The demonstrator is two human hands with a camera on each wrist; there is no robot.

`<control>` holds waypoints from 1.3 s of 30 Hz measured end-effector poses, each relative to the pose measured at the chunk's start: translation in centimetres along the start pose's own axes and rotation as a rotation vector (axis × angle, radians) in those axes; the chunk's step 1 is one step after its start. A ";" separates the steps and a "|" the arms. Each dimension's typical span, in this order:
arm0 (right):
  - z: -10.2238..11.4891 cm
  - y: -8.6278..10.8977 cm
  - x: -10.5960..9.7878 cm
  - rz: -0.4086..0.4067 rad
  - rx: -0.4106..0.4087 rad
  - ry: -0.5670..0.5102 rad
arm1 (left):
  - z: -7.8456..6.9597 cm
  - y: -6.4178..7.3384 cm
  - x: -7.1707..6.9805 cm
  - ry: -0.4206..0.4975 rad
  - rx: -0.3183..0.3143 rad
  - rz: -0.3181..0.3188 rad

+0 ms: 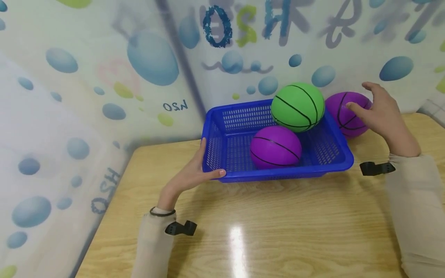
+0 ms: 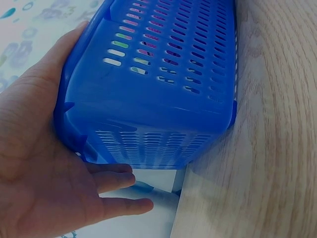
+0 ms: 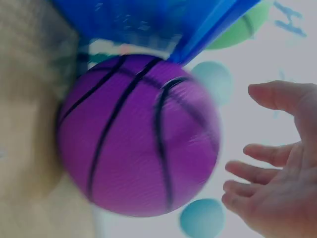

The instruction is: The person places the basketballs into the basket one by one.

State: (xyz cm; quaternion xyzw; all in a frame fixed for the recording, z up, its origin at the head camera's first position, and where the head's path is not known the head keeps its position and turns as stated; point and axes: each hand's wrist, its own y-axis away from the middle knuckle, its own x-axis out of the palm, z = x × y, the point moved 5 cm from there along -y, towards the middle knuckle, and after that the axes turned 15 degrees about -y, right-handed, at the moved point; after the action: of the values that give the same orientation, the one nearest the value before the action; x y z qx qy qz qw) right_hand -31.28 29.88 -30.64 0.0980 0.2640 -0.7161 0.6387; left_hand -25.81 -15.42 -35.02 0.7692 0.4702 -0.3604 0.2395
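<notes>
A blue plastic basket (image 1: 278, 173) with slotted walls stands on the table. My left hand (image 1: 189, 173) touches its near left corner, thumb along the front rim and straight fingers beside the left wall; the left wrist view shows this hand (image 2: 54, 163) against the basket (image 2: 148, 109). Inside lies a purple ball (image 1: 276, 148) with black basketball lines, and a green one (image 1: 298, 106) sits at the back right. A second purple ball (image 1: 347, 114) rests outside, right of the basket. My right hand (image 1: 382, 116) hovers by it, fingers spread and apart from the ball (image 3: 138, 139).
The light wood table (image 1: 278, 224) meets a wall (image 1: 146, 108) printed with blue and green drops and letters at the back and left. Black wrist cameras (image 1: 180, 228) are on both sleeves.
</notes>
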 end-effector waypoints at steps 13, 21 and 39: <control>-4.3 -0.8 0.9 0.038 0.116 -0.031 | 0.0 0.0 0.1 0.008 -0.001 0.003; -4.9 -0.6 0.8 0.042 0.166 0.008 | 0.1 0.1 0.0 -0.001 -0.005 0.007; -6.1 -0.3 -0.1 0.008 0.242 -0.043 | 0.0 0.0 0.0 -0.001 -0.005 0.007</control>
State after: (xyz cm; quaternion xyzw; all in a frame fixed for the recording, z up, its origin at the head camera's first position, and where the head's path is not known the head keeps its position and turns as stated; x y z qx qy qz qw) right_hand -32.73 33.00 -35.63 0.1600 0.1614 -0.7421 0.6305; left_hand -25.80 -15.38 -35.03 0.7703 0.4681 -0.3586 0.2427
